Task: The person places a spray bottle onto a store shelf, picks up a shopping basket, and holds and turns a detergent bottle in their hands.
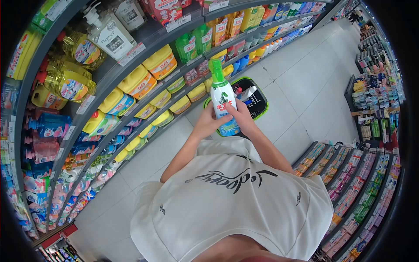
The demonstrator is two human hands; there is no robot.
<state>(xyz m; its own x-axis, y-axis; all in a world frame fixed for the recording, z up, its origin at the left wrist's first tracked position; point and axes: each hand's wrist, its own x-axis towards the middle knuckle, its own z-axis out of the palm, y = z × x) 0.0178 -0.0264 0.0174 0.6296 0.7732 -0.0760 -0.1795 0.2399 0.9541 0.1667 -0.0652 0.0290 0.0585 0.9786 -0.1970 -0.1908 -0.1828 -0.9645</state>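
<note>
So, white cleaner btl (pixel 224 94) w/ green top (pixel 215 66), red Chinese lettering & blue lower label is up in front of the chest, printed side to the wearer, top leaning slightly L in view. L hand (pixel 211 121) wraps its lower L side, thumb across the front; R hand (pixel 242 118) is round the R side, thumb also on the front. Both are partly closed on the btl, fingers behind mostly hidden.

Beyond it, partly covered by it, black shopping basket (pixel 263 103) w/ green rim, looks to be on the grey tile floor (pixel 305 94); inside, a white btl (pixel 248 93) plus red & blue items, too small to ID.

L side: long shelf unit (pixel 131 72) w/ price tags, carrying yellow jugs (pixel 138 81) w/ orange labels, green btls (pixel 202 38), clear "Flower" pump btl (pixel 112 37) up top. R side: low rack (pixel 355 187) of small boxed goods. Wearer's off-white T-shirt (pixel 231 201) has black script, fills lower middle.
</note>
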